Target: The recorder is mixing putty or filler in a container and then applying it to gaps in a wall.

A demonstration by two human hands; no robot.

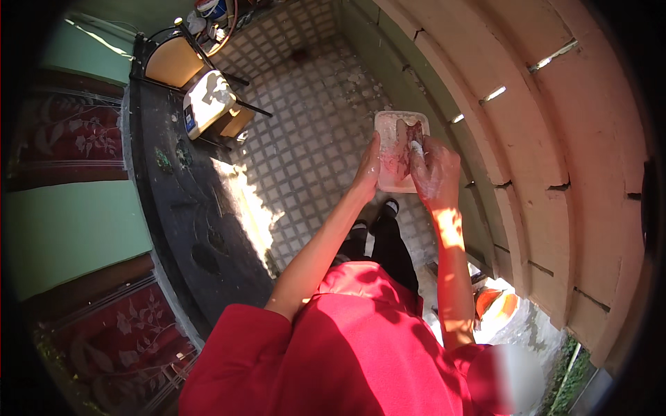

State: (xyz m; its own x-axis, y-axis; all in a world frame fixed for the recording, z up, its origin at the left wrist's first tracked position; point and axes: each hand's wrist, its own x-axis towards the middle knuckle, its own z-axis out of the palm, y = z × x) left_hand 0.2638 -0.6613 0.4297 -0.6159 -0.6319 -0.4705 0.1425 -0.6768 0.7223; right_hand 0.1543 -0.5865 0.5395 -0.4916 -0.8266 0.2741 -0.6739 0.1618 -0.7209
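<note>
Over tiled floor (pixel 312 104), left hand (pixel 368 165) clasps tray (pixel 393 188), likely light, stiff, best held by its sides; right hand (pixel 436 172) pinches flat tool (pixel 411 133).

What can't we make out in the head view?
Head view:
Left hand fingers: mostly hidden behind the tray.
Lower end of the brownish piece in the tray: covered by the right hand, so its grip is unclear.
Blue container: cut off by the upper edge.

Home patio: tiled floor (pixel 298 132), flower-patterned windows (pixel 97 135), green house wall (pixel 76 239)
</note>
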